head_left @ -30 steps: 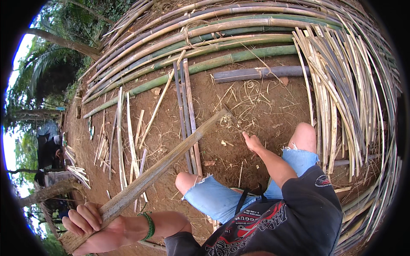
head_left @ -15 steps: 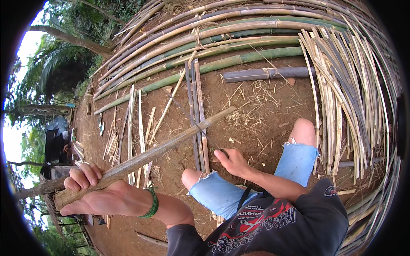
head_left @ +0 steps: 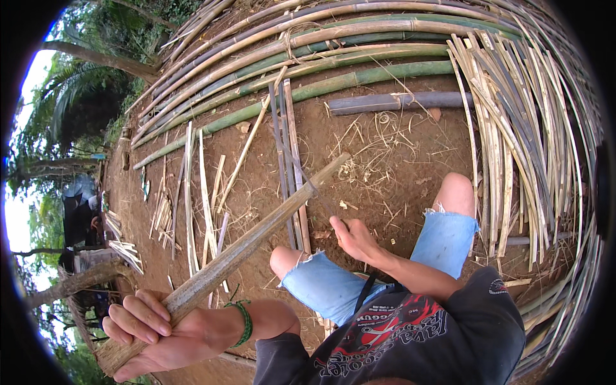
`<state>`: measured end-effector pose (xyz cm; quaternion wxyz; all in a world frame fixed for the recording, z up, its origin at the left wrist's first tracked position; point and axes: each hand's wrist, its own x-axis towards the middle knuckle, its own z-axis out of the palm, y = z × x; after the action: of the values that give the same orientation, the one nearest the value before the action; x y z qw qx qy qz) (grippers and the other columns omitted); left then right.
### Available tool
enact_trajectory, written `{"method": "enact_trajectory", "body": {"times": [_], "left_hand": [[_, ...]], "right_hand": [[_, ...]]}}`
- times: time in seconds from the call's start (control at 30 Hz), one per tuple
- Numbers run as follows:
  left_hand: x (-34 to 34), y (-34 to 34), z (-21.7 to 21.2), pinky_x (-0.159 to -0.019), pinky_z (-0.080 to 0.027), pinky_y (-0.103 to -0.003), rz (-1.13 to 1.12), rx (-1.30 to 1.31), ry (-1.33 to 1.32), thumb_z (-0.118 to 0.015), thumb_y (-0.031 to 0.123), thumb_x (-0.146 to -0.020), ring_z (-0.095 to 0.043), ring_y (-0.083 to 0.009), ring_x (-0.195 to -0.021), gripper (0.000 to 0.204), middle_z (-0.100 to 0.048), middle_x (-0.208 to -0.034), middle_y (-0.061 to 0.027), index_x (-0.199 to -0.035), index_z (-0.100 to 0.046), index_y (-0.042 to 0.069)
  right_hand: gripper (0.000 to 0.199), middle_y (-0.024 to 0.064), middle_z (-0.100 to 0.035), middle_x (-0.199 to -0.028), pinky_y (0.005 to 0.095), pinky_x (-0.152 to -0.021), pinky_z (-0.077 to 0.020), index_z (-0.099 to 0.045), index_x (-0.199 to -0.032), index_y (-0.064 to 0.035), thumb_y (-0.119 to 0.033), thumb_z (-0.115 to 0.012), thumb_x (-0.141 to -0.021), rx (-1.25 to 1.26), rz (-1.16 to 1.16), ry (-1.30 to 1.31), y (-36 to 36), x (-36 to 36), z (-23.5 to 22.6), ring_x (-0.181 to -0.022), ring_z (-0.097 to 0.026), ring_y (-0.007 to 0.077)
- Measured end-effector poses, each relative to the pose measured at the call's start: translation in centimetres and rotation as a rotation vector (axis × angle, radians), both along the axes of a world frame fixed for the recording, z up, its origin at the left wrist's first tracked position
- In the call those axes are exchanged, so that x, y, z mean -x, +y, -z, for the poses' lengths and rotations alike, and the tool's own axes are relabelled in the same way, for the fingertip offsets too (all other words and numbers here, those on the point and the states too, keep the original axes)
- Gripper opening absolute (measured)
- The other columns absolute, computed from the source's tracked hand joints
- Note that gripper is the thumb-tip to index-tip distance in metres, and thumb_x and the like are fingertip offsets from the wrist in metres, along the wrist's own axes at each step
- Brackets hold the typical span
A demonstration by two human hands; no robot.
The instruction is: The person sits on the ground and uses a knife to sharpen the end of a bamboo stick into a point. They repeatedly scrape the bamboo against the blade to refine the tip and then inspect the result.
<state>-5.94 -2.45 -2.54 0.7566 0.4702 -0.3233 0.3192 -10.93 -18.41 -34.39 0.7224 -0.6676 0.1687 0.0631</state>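
My left hand is wrapped round the lower end of a long split piece of bamboo, thumb beneath and fingers over it. The bamboo slants up to the right, its far end above the dirt. My right hand, in front of my knees, is closed on a long, thin-bladed knife, its handle mostly hidden in my fist. The blade runs up to the left and crosses the bamboo near its far end.
Whole bamboo poles lie across the far side. A thick pile of split strips is on the right, near a short dark bamboo length. Thin strips and curled shavings lie on the dirt floor.
My left hand has moved down and slightly right, tilting the bamboo more steeply. My right hand has shifted slightly right with the knife, whose blade still crosses the bamboo.
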Motion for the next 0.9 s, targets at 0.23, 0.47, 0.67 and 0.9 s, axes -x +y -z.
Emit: {"method": "enact_trajectory", "body": {"times": [0.23, 0.47, 0.67, 0.9], "left_hand": [[-1.1, 1.3, -0.2, -0.037, -0.023, -0.020, 0.025, -0.027, -0.001, -0.019, 0.077, -0.090, -0.029, -0.0102, -0.042, 0.072, -0.032, -0.055, -0.0012, -0.071, -0.036, 0.010], [-1.7, 1.7, -0.3, -0.037, -0.023, -0.020, -0.024, -0.038, -0.005, -0.016, 0.079, -0.088, -0.028, -0.0100, -0.041, 0.074, -0.033, -0.053, -0.0018, -0.070, -0.036, 0.010], [-3.0, 1.8, -0.8, -0.037, -0.024, -0.021, 0.065, -0.021, 0.021, -0.017, 0.081, -0.086, -0.029, -0.0099, -0.042, 0.075, -0.033, -0.053, -0.0010, -0.070, -0.035, 0.011], [-2.3, 2.8, -0.4, -0.038, -0.025, -0.021, 0.084, -0.027, 0.012, -0.018, 0.082, -0.084, -0.029, -0.0097, -0.042, 0.075, -0.032, -0.054, -0.0005, -0.071, -0.035, 0.011]], "right_hand": [[0.058, 0.0115, -0.053, -0.048, 0.0420, -0.046, -0.0394, -0.062, -0.069, 0.0001, -0.047, -0.047, -0.098, 0.129, -0.036, -0.220, -0.7, -0.3, 3.6, -0.044, -0.051, 0.0198], [0.067, 0.0123, -0.053, -0.050, 0.0423, -0.050, -0.0410, -0.066, -0.073, 0.0032, -0.056, -0.044, -0.098, 0.175, -0.070, 0.108, -2.4, -2.3, 6.4, -0.048, -0.054, 0.0233], [0.073, 0.0166, -0.056, -0.053, 0.0465, -0.054, -0.0424, -0.063, -0.074, 0.0054, -0.062, -0.044, -0.095, 0.226, 0.006, 0.100, -2.8, -2.6, 15.0, -0.051, -0.057, 0.0268], [0.078, 0.0179, -0.059, -0.058, 0.0478, -0.058, -0.0429, -0.064, -0.071, 0.0066, -0.065, -0.043, -0.094, 0.263, 0.016, 0.261, -4.3, -3.8, 15.6, -0.060, -0.059, 0.0278]]}}
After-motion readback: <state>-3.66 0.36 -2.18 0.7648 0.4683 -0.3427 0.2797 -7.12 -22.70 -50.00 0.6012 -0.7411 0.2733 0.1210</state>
